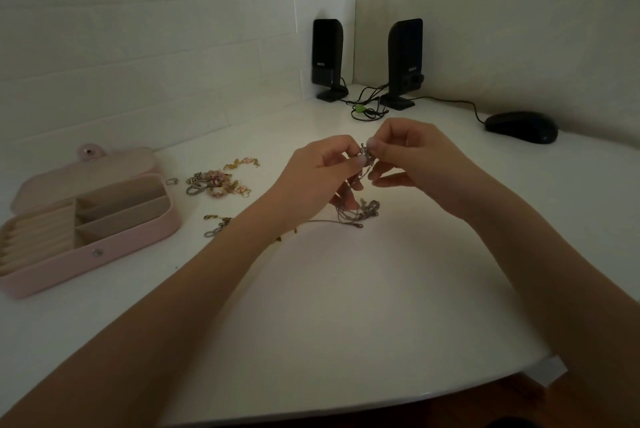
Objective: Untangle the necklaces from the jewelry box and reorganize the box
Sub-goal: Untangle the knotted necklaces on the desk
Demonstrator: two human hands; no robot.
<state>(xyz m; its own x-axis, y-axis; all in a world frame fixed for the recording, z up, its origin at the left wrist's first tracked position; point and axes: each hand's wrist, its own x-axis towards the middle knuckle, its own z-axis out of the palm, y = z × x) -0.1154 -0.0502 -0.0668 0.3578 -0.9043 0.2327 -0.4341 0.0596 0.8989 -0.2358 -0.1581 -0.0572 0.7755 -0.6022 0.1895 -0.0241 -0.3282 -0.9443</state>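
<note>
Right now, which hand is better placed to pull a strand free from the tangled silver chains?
Probably the right hand: it pinches only the knot's top; the left hand also supports the hanging silver chains.

Pretty dim shot overall, with a soft pool of light on the desk [346, 289] below the hands, darker murky corners, and wide-angle bending at the edges.

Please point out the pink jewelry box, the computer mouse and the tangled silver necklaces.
pink jewelry box [114, 247]: head view, front wall.
computer mouse [521, 126]: head view, top shell.
tangled silver necklaces [360, 213]: head view, hanging chains.
</note>
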